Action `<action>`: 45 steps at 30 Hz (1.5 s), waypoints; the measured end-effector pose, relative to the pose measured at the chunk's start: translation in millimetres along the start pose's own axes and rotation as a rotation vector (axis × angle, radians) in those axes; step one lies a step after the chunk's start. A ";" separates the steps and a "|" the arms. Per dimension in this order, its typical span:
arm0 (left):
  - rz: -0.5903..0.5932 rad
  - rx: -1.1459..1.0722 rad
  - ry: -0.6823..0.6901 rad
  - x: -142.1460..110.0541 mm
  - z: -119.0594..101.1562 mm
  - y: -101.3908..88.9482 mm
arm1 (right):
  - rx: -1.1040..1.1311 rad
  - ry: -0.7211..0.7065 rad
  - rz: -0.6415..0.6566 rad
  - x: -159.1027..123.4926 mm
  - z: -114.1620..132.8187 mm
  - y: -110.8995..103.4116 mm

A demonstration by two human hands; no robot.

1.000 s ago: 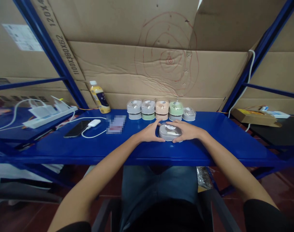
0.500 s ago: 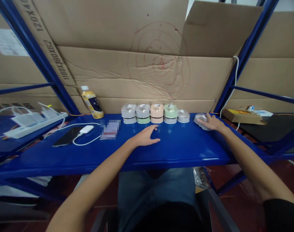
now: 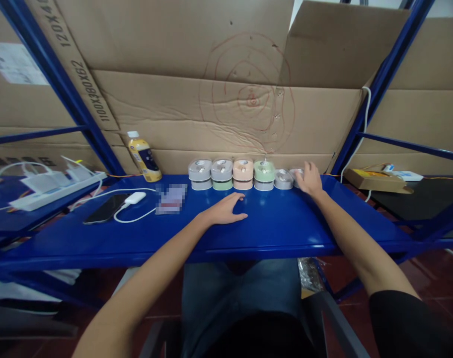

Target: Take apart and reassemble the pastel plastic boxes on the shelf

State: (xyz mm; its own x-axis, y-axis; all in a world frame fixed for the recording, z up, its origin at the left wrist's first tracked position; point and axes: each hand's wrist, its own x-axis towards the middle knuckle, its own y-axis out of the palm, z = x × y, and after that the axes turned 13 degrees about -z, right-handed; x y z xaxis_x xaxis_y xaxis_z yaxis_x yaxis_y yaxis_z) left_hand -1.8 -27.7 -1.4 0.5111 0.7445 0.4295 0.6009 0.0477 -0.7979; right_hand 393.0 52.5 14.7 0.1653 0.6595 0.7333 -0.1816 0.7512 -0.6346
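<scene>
A row of small lidded containers runs along the back of the blue table. Stacked in twos are a grey container (image 3: 199,170), another grey one (image 3: 221,170) over a green-sided one, a peach container (image 3: 243,170) and a green container (image 3: 264,170). A single grey container (image 3: 283,179) sits right of them. At the row's right end, my right hand (image 3: 310,180) grips a grey container (image 3: 295,172), mostly hidden behind the fingers. My left hand (image 3: 227,209) rests on the table in front of the peach stack, thumb and fingers apart, holding nothing.
On the left of the blue table (image 3: 271,233) are a yellow bottle (image 3: 145,161), a black phone (image 3: 106,209), a white charger case (image 3: 135,198) with a cable, and a blurred-out flat item (image 3: 172,199). A cardboard wall (image 3: 167,109) stands behind.
My right hand has moved left, bringing the grey container with it up to the end of the row. My left hand has stayed in place.
</scene>
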 end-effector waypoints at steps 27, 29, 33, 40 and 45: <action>-0.108 -0.350 -0.011 0.6 -2.6 -4.2 | 0.628 -0.517 0.615 -72.2 125.6 -69.1; -0.100 -0.387 0.039 0.4 -0.7 -4.5 | 0.810 -0.559 0.600 -69.4 134.6 -63.2; -0.124 -0.405 0.045 -0.2 0.8 -6.6 | 0.976 -0.391 0.645 -54.3 121.8 -52.8; -0.107 -0.152 0.079 -2.4 -6.4 -8.6 | 1.018 0.019 0.614 -39.4 72.9 -35.2; -0.203 -0.134 0.056 0.1 -3.2 -10.0 | 0.973 0.049 0.555 -42.0 77.4 -27.0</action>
State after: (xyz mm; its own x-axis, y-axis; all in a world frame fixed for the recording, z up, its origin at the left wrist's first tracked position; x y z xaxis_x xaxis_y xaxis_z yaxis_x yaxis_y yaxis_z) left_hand -5.8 -30.2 7.9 0.4027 0.6902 0.6012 0.7691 0.1010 -0.6311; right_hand 315.9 2.4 19.9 -0.1397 0.9126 0.3842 -0.9188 0.0251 -0.3939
